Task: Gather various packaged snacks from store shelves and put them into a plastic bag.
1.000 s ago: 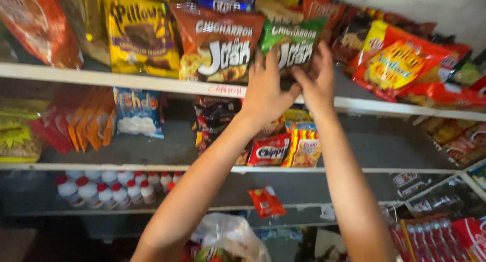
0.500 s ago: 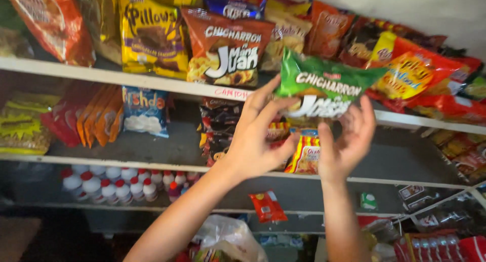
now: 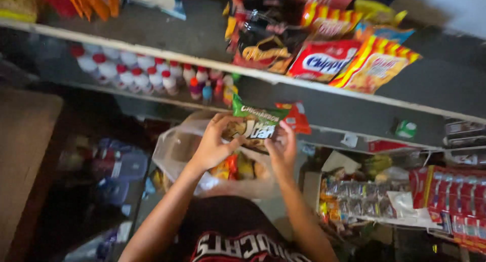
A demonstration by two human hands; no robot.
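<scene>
Both my hands hold a green snack bag (image 3: pixel 255 123) low in front of me. My left hand (image 3: pixel 212 145) grips its left edge and my right hand (image 3: pixel 283 148) grips its right side. The bag hangs just above the mouth of a clear plastic bag (image 3: pixel 174 148) that holds several colourful snack packs. A small red packet (image 3: pixel 296 118) hangs behind the green bag.
A white shelf edge (image 3: pixel 324 87) runs across above my hands, carrying red, black and orange snack bags (image 3: pixel 324 59). A row of small white bottles with red caps (image 3: pixel 126 72) stands on a lower shelf at left. Boxed red packets (image 3: pixel 450 201) sit at right.
My hands pulled the green snack bag off the top shelf and brought it down to the clear plastic bag. The view tilted down from the upper shelves to the lower ones.
</scene>
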